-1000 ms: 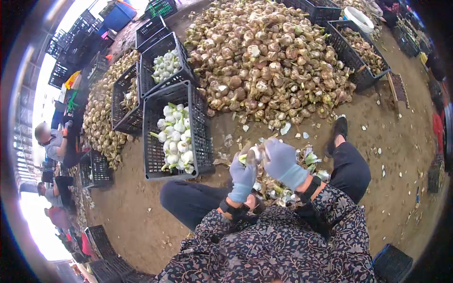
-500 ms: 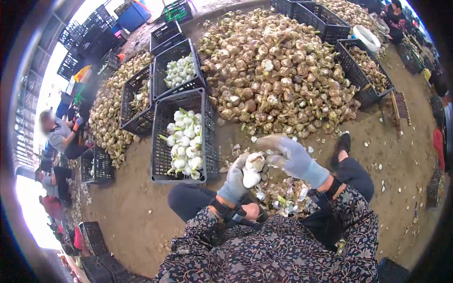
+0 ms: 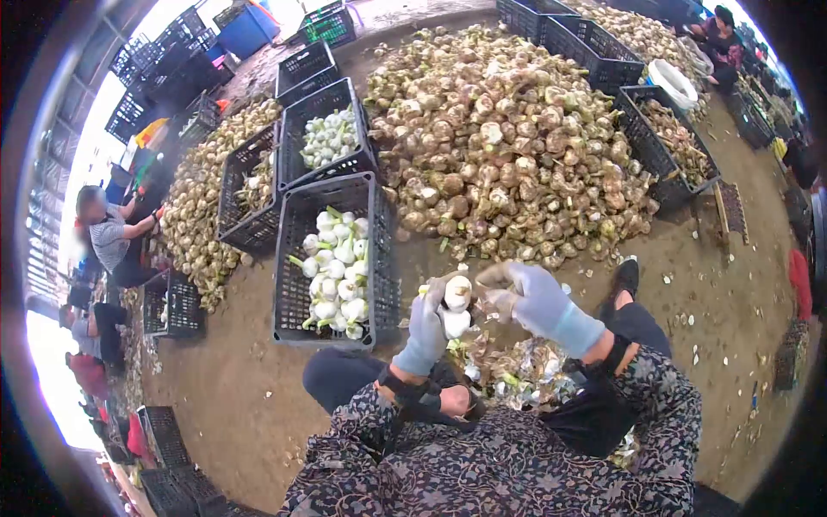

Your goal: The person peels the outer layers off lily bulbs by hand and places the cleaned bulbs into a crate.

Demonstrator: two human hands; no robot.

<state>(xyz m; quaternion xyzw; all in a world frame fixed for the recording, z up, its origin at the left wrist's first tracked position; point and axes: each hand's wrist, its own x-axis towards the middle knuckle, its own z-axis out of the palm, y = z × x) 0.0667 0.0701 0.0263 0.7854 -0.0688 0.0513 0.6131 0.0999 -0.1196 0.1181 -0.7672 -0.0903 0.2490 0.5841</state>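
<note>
My gloved left hand is closed around garlic, with a white peeled-looking bulb at its fingertips and a second white bulb just below. Close by on the right, my gloved right hand has its fingers curled in towards the bulbs; what they pinch, if anything, I cannot make out. Under both hands lies a heap of papery garlic skins between my legs. To the left of my left hand stands a black crate partly filled with clean white garlic bulbs.
Ahead rises a large pile of brown, unpeeled garlic. More black crates line its left side, and a crate of stalky scraps stands at its right. Other people sit at the far left and upper right.
My right hand's fingers have curled in from a more stretched pose. The upper bulb in my left hand now shows a whiter, cleaner surface. The view has shifted slightly.
</note>
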